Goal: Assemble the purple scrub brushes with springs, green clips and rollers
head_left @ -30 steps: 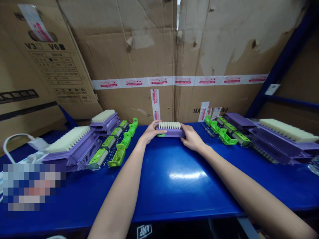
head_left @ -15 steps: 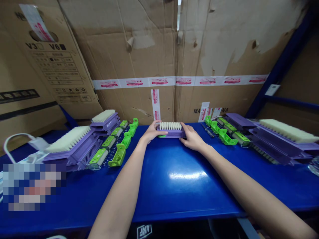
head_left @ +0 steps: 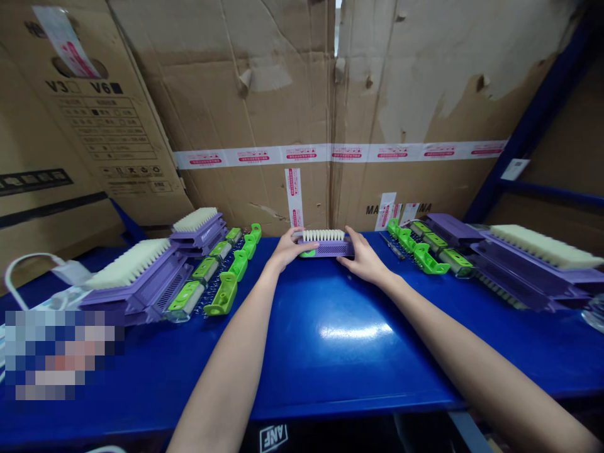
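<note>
A purple slotted filter [head_left: 330, 249] with a white pleated top is at the back of the blue table, between my two hands. My left hand [head_left: 286, 248] grips its left end, thumb along the front face beside a small green part [head_left: 307, 254]. At the right end is my right hand [head_left: 361, 257], its thumb low at the front edge and its index finger raised at the top corner. The other right fingers are partly hidden behind the end. Whether the filter's underside rests on the table I cannot tell.
Purple filters [head_left: 129, 267] are stacked on the left, more purple filters [head_left: 542, 258] on the right. Green brackets [head_left: 226, 292] and green-topped metal-sided parts [head_left: 205, 270] line up beside them. A screwdriver-like tool [head_left: 394, 246] lies at the right back. Cardboard [head_left: 264, 113] walls the rear.
The filter has shifted slightly right, and its lower edge appears a little higher. My right thumb and index finger have spread farther apart. My left hand keeps its grip.
</note>
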`<control>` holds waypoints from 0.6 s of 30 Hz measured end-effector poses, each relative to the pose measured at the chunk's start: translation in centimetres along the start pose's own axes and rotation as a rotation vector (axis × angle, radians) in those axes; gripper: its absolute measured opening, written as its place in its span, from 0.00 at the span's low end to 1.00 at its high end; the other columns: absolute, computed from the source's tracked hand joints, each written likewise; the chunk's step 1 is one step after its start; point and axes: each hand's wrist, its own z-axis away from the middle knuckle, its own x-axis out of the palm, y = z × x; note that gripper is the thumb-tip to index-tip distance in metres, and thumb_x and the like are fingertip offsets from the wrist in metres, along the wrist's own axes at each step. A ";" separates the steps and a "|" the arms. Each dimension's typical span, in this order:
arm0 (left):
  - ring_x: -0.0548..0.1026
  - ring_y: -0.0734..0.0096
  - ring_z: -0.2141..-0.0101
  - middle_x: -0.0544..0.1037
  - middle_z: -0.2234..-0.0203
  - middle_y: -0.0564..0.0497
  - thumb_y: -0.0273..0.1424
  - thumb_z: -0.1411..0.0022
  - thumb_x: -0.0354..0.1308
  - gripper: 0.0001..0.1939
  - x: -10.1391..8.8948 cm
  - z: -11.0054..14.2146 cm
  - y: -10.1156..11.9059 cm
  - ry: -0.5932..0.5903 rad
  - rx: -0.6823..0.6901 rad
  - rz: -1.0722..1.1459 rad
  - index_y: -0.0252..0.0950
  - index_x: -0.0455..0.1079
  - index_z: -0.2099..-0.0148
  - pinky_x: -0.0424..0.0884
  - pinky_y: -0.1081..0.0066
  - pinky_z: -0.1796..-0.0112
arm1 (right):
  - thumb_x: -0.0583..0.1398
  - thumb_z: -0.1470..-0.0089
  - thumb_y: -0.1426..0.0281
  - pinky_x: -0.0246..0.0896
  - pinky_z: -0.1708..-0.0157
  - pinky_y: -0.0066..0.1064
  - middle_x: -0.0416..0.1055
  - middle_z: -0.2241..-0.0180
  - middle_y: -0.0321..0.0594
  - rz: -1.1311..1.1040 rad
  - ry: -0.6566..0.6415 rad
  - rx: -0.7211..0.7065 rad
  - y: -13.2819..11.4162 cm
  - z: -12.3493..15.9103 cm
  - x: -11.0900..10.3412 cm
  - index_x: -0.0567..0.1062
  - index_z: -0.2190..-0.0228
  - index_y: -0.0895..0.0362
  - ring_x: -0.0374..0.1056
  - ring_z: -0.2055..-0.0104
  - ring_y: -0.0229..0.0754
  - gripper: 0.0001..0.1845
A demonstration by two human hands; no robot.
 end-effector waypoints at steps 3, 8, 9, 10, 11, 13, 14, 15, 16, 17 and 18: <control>0.76 0.66 0.63 0.78 0.65 0.47 0.35 0.67 0.74 0.34 0.3 -0.2 0.1 0.102 0.009 -0.005 0.34 0.67 0.55 0.69 0.65 0.56 | 0.63 0.55 0.60 0.48 0.40 0.49 0.54 0.40 0.57 -0.150 0.115 0.166 -0.4 -0.2 0.2 0.48 0.37 0.61 0.51 0.37 0.54 0.50; 0.76 0.67 0.64 0.77 0.66 0.46 0.41 0.63 0.72 0.31 0.1 -0.6 -0.1 0.225 -0.020 -0.009 0.33 0.68 0.57 0.69 0.66 0.58 | 0.65 0.58 0.54 0.53 0.42 0.45 0.63 0.44 0.57 -0.464 0.159 0.458 -1.8 -0.2 0.5 0.47 0.38 0.64 0.60 0.42 0.53 0.55; 0.76 0.67 0.64 0.77 0.65 0.46 0.42 0.62 0.72 0.31 0.0 -0.6 -0.1 0.237 -0.039 -0.004 0.33 0.68 0.57 0.69 0.66 0.59 | 0.65 0.58 0.54 0.54 0.42 0.44 0.64 0.45 0.56 -0.527 0.174 0.473 -2.2 -0.2 0.5 0.48 0.38 0.64 0.62 0.43 0.52 0.55; 0.76 0.67 0.65 0.77 0.65 0.46 0.43 0.62 0.72 0.31 -0.1 -0.7 -0.1 0.243 -0.061 0.005 0.34 0.67 0.57 0.69 0.66 0.59 | 0.65 0.58 0.55 0.54 0.42 0.43 0.66 0.46 0.55 -0.594 0.193 0.487 -2.5 -0.2 0.5 0.47 0.38 0.64 0.63 0.44 0.52 0.55; 0.76 0.67 0.65 0.77 0.65 0.46 0.44 0.62 0.71 0.31 -0.1 -0.7 0.0 0.244 -0.082 0.016 0.34 0.67 0.58 0.69 0.66 0.60 | 0.65 0.58 0.56 0.56 0.42 0.42 0.67 0.47 0.55 -0.660 0.215 0.507 -2.9 -0.2 0.5 0.46 0.37 0.64 0.64 0.44 0.51 0.55; 0.76 0.66 0.66 0.77 0.67 0.47 0.44 0.62 0.71 0.31 0.0 -0.6 0.2 0.242 -0.124 0.040 0.35 0.66 0.58 0.70 0.66 0.62 | 0.65 0.57 0.57 0.58 0.43 0.40 0.67 0.47 0.55 -0.765 0.256 0.567 -3.3 -0.3 0.7 0.42 0.37 0.65 0.65 0.45 0.50 0.58; 0.76 0.66 0.66 0.77 0.68 0.47 0.44 0.61 0.71 0.30 0.1 -0.5 0.3 0.241 -0.140 0.052 0.36 0.65 0.59 0.70 0.67 0.62 | 0.65 0.57 0.57 0.58 0.43 0.40 0.67 0.47 0.56 -0.789 0.274 0.593 -3.4 -0.3 0.8 0.40 0.36 0.66 0.66 0.46 0.50 0.58; 0.76 0.66 0.65 0.77 0.68 0.48 0.44 0.60 0.71 0.29 0.3 -0.5 0.4 0.240 -0.150 0.063 0.36 0.64 0.60 0.70 0.67 0.63 | 0.65 0.57 0.56 0.59 0.44 0.40 0.67 0.47 0.56 -0.790 0.292 0.607 -3.4 -0.3 0.9 0.40 0.36 0.66 0.65 0.45 0.50 0.59; 0.76 0.66 0.65 0.77 0.68 0.48 0.44 0.60 0.70 0.29 0.5 -0.5 0.5 0.241 -0.156 0.072 0.36 0.63 0.61 0.70 0.67 0.63 | 0.64 0.56 0.55 0.59 0.44 0.40 0.67 0.47 0.56 -0.768 0.309 0.609 -3.3 -0.3 1.1 0.40 0.36 0.66 0.65 0.45 0.51 0.58; 0.76 0.66 0.64 0.77 0.68 0.47 0.44 0.59 0.70 0.28 0.7 -0.4 0.5 0.242 -0.160 0.081 0.36 0.62 0.61 0.70 0.66 0.63 | 0.63 0.55 0.54 0.59 0.44 0.41 0.66 0.47 0.56 -0.724 0.326 0.599 -3.1 -0.3 1.4 0.40 0.36 0.65 0.65 0.45 0.51 0.57; 0.77 0.65 0.64 0.78 0.67 0.47 0.45 0.58 0.70 0.28 0.9 -0.4 0.6 0.244 -0.162 0.089 0.37 0.62 0.60 0.71 0.66 0.63 | 0.62 0.53 0.53 0.60 0.45 0.42 0.66 0.47 0.56 -0.662 0.342 0.573 -2.8 -0.3 1.7 0.41 0.36 0.63 0.64 0.45 0.51 0.55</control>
